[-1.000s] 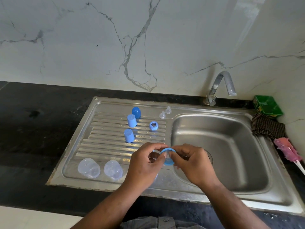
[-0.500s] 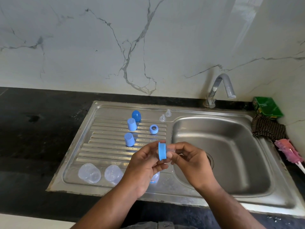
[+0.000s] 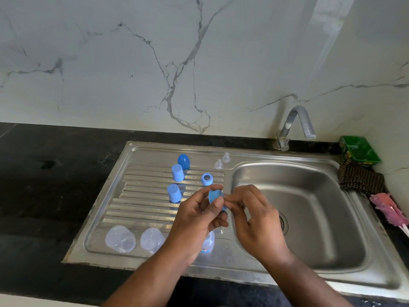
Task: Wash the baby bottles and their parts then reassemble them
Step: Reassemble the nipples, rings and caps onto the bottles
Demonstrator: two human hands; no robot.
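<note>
We are holding the ring in both hands just left of the basin, over its left rim. Our left hand is gripping it, thumb and forefinger curling round its edge and clamping on it. Our right hand is pinching its right side, thumb and forefinger closing together there, the other fingers curling loosely. The ring is standing on edge and tilting, one round face showing toward us and upward. Its axis is running roughly from hand to hand, across the basin's left rim. Whether anything is sitting in its opening, we cannot tell.

Left of the basin, beyond our hands, a second ring is lying flat, opening up. Farther left of the basin a cap and a nearer cap are standing closed end up, with a dome cap just behind them. At the basin's far-left corner two nipples are standing tip up. Left of the basin, nearest us, two clear bottles are standing on end, and a third bottle is showing partly under our left hand.

Behind the basin a tap is curving down toward it. Right of the basin a green box, a cloth and a pink brush are lying.
</note>
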